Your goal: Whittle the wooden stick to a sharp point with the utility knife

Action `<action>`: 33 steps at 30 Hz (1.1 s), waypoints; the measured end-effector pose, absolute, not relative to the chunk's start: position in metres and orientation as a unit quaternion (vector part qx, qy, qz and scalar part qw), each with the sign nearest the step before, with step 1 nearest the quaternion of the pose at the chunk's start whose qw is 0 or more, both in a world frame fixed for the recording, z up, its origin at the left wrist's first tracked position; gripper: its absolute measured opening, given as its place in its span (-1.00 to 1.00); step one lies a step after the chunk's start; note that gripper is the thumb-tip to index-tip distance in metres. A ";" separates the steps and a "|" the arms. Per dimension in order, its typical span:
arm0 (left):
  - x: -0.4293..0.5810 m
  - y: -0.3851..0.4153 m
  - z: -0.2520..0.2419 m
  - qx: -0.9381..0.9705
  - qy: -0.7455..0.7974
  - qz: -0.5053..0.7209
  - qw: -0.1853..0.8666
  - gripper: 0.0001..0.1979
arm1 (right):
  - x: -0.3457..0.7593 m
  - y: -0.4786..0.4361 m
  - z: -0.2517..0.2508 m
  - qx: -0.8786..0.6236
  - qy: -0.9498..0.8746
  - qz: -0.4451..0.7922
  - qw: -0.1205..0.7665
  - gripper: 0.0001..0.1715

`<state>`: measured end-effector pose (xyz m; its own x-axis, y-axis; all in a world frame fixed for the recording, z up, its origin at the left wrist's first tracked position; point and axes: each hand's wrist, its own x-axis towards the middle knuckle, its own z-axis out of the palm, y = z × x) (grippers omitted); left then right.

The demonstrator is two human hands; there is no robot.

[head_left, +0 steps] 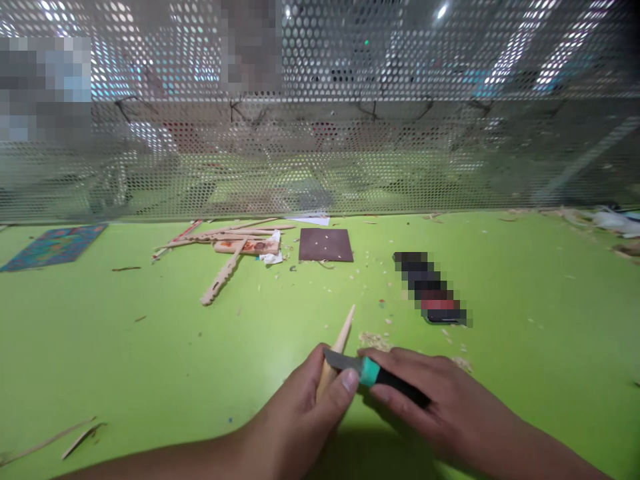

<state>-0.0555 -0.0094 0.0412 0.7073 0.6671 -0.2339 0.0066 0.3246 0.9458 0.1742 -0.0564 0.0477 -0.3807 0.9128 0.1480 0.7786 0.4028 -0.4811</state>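
My left hand (305, 407) is wrapped round a pale wooden stick (344, 331), whose tapered tip points up and away from me. In my right hand (425, 393) is a knife (370, 371) with a black handle and a green collar. Its grey blade lies across the stick just above my left fingers, and my left thumb rests by the base of the blade. Wood shavings (375, 341) are scattered on the green table (165, 360) beyond my right hand.
Carved sticks (220, 277) lie in a pile at the back left, beside a brown square sheet (326, 245). A patterned sheet (55, 247) is at far left. A blurred dark object (430, 287) lies right. Perforated metal mesh (320, 160) stands along the back edge.
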 end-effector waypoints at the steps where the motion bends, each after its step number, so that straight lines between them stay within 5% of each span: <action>1: -0.055 -0.010 0.039 0.546 0.311 0.227 0.744 -0.64 | 0.173 -0.057 0.048 -0.518 -0.815 0.171 0.195 -0.57; 14: -0.049 -0.010 0.036 0.570 0.345 0.243 0.705 -0.61 | 0.168 -0.061 0.038 -0.547 -0.817 0.025 0.178 -0.45; 33: -0.050 -0.011 0.028 0.593 0.366 0.221 0.682 -0.57 | 0.166 -0.055 0.057 -0.530 -0.795 0.224 0.192 -0.60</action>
<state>-0.0498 -0.0106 0.0279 0.6348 0.7354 -0.2374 0.1330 0.1987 0.9710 0.1655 -0.0548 0.0570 -0.3652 0.9284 0.0678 0.7563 0.3384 -0.5600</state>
